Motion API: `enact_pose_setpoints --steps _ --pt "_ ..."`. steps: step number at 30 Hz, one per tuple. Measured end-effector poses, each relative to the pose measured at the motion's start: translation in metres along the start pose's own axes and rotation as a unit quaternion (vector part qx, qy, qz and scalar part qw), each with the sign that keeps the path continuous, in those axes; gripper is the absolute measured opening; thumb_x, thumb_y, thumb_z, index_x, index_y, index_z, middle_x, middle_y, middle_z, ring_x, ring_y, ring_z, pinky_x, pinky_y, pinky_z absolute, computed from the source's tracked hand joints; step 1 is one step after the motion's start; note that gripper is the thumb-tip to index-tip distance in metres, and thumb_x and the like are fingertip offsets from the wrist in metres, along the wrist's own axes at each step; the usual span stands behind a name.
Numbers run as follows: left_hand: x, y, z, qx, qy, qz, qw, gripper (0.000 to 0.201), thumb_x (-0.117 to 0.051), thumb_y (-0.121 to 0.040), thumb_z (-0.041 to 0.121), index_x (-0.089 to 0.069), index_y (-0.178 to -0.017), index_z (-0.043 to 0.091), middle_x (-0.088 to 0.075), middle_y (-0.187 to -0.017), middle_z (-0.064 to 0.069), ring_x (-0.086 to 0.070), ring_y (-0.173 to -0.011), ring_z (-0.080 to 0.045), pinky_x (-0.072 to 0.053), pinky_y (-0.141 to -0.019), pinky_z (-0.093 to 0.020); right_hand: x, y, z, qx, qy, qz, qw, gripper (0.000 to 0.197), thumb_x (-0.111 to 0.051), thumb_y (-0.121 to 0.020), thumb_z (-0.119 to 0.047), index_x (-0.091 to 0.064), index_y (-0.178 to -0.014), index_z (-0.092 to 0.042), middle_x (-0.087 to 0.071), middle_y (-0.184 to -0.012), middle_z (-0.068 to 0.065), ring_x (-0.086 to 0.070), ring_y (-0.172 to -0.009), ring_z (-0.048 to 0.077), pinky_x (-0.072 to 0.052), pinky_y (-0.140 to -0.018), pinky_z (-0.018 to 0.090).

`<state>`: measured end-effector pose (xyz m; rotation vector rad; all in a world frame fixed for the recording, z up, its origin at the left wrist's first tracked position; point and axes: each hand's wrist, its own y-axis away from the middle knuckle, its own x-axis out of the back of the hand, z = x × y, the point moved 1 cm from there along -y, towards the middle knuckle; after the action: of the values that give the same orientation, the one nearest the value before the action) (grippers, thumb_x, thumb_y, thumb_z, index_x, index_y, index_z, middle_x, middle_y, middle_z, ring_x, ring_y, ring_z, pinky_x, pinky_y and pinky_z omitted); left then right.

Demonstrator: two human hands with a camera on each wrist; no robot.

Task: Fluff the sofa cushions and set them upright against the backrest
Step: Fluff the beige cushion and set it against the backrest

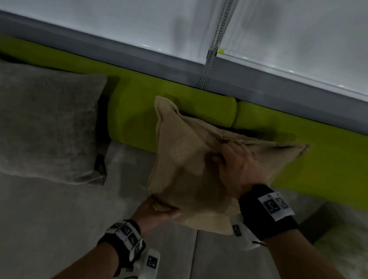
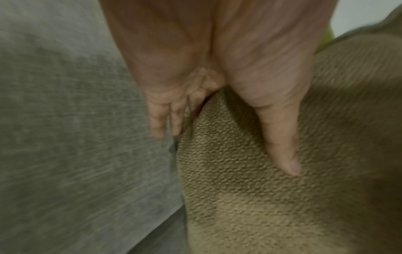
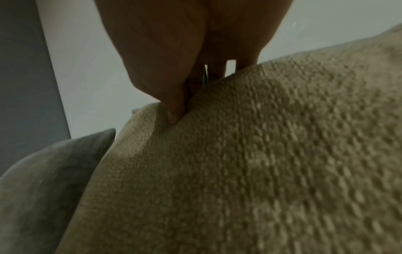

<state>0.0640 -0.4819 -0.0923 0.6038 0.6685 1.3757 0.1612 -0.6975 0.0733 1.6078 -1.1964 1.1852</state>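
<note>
Above the grey sofa seat (image 1: 37, 226), the tan cushion (image 1: 187, 166) is held tilted in front of the green backrest (image 1: 137, 104). Left hand (image 1: 154, 212) grasps its near lower corner, thumb on top and fingers underneath. Right hand (image 1: 238, 166) clutches the top edge, fingers curled over it and hidden behind the fabric. A grey cushion (image 1: 37, 122) leans against the backrest further left, cut off by the frame.
</note>
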Motion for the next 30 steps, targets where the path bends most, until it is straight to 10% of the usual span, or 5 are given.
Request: enact_pose_setpoints --steps 4,10,22,25,30 --pt "0.01 0.026 0.023 -0.084 0.037 0.041 0.995 0.06 -0.09 -0.069 0.018 -0.061 -0.121 0.025 -0.069 -0.12 0.001 -0.067 -0.106 -0.014 -0.056 -0.073 -0.021 0.021 0.018 0.009 0.002 -0.081 0.185 0.979 0.028 -0.045 -0.097 -0.043 -0.058 -0.089 -0.019 -0.062 -0.089 0.004 -0.058 -0.086 0.03 -0.047 -0.079 0.045" --pt "0.031 0.049 0.035 -0.157 0.121 0.054 0.979 0.1 -0.091 -0.059 0.049 -0.039 -0.143 0.037 -0.055 -0.131 0.019 -0.057 -0.117 -0.001 -0.051 -0.09 -0.023 0.06 0.061 0.016 -0.044 -0.28 0.341 0.896 0.019 -0.06 -0.098 -0.036 -0.059 -0.089 -0.019 -0.065 -0.082 0.006 -0.061 -0.077 0.021 -0.045 -0.067 0.022" --pt "-0.009 0.093 0.164 -0.414 -0.022 0.143 0.899 0.031 -0.078 -0.082 0.038 -0.06 -0.106 0.045 -0.066 -0.101 0.031 -0.061 -0.098 0.018 -0.046 -0.078 -0.003 -0.017 0.111 0.045 -0.222 -0.474 0.328 0.787 0.043 -0.056 -0.085 -0.072 -0.059 -0.089 -0.03 -0.065 -0.086 0.007 -0.061 -0.085 0.031 -0.051 -0.079 0.056" --pt "-0.01 0.096 0.187 -0.503 -0.172 0.181 0.827 0.027 -0.057 -0.09 0.059 -0.068 -0.11 0.043 -0.068 -0.114 0.012 -0.063 -0.112 -0.008 -0.052 -0.096 -0.031 -0.044 0.116 0.037 -0.263 -0.583 0.251 0.727 0.022 -0.059 -0.094 -0.052 -0.063 -0.092 -0.03 -0.068 -0.095 0.006 -0.065 -0.091 0.023 -0.055 -0.084 0.046" --pt "-0.025 0.087 0.207 -0.58 -0.465 0.224 0.631 0.042 -0.053 -0.092 0.043 -0.071 -0.119 0.016 -0.071 -0.118 0.001 -0.057 -0.119 -0.028 -0.037 -0.103 -0.061 -0.062 0.138 0.052 -0.234 -0.317 -0.019 0.919 0.017 -0.073 -0.089 -0.036 -0.063 -0.082 -0.049 -0.076 -0.091 -0.012 -0.067 -0.077 0.002 -0.049 -0.072 0.014"
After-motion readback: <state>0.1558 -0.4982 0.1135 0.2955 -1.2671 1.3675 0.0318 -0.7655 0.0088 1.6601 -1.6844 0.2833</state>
